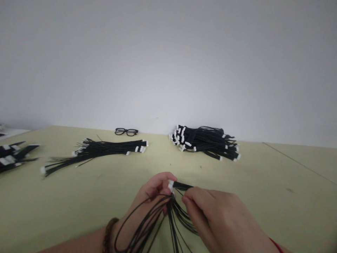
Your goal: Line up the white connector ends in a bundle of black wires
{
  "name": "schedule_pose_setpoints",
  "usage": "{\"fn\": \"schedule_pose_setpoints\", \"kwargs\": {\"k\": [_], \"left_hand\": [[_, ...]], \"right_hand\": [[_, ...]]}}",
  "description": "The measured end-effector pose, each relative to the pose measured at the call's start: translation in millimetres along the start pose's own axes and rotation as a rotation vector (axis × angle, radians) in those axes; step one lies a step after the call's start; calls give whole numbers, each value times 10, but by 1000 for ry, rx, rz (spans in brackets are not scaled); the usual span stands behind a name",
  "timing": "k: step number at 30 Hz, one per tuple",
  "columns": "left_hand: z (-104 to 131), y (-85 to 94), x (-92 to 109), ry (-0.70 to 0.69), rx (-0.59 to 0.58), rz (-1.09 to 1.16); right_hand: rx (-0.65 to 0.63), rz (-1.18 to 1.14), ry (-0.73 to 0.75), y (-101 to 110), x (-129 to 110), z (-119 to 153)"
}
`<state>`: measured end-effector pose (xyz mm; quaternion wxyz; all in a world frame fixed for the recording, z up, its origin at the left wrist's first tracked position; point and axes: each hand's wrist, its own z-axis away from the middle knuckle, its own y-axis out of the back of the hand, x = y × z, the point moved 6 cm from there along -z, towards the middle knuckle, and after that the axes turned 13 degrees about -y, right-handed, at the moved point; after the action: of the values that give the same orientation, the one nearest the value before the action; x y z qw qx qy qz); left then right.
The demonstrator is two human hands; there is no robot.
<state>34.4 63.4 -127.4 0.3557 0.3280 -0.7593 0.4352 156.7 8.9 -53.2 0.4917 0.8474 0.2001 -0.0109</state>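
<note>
My left hand (155, 196) is closed around a white connector (171, 185) at the end of a black wire harness. From below the connector, loose black wires (172, 221) fan out and hang down toward me, some passing over my left wrist. My right hand (218, 214) pinches with thumb and forefinger at black wires (183, 186) leading right from the connector. Which strands lie between those fingertips is partly hidden. Both hands are held close together above the table.
Behind my hands lies a bundle of black harnesses (113, 147) with white connectors. A thicker pile (205, 140) rests against the wall at centre right. Glasses (126, 131) lie near the wall. More harnesses (15, 154) sit at the far left on the yellowish table (276, 189).
</note>
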Motion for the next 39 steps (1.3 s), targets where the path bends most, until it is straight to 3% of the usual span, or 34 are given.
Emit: {"fn": "schedule_pose_setpoints", "kwargs": {"k": [6, 10, 18, 22, 28, 39], "left_hand": [[-68, -13, -112, 35, -44, -13], [-65, -2, -114, 12, 8, -34], [-60, -39, -79, 18, -28, 10], [-67, -33, -119, 63, -72, 39], [-113, 33, -164, 21, -74, 32], [-38, -87, -124, 52, -87, -31]], "right_hand": [[34, 53, 54, -23, -38, 2], [28, 93, 65, -29, -57, -5], [87, 96, 85, 17, -88, 2], [78, 76, 66, 13, -70, 7], [53, 51, 58, -6, -39, 26], [53, 40, 79, -11, -61, 52]]}}
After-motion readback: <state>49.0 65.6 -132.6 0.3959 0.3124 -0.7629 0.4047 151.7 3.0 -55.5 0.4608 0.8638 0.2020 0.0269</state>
